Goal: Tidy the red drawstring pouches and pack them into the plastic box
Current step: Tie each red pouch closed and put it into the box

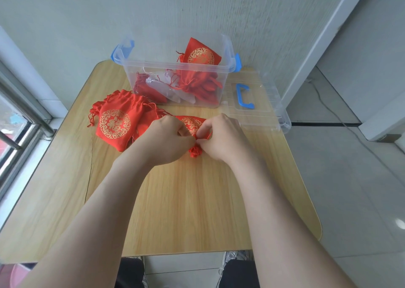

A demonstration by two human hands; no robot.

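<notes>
A pale wooden table (175,211) is standing against the wall and filling most of the view; at its far edge a clear plastic box (140,68) with blue side clips is sitting open, and its transparent lid (258,112) is lying flat just to the right of it, with the blue handle (244,96) facing up and one corner hanging past the table edge. Inside the box several red pouches (197,82) are lying heaped toward the right side, some pale translucent bags are lying toward the left, and one gold-printed pouch (200,53) is leaning upright against the back wall. In front of the box, on the left of the table, a loose pile of pouches (116,121) is resting, the top one showing its gold round emblem. Both bare forearms are reaching in from the bottom of the view; the left hand (166,141) and the right hand (223,136) are meeting at mid-table, each with fingers curled and pinching the same single pouch (192,121), which is lying on the table between them, just right of the pile. Its bunched red mouth (195,152) is poking out below the two thumbs; the cords themselves are hidden by the fingers.
</notes>
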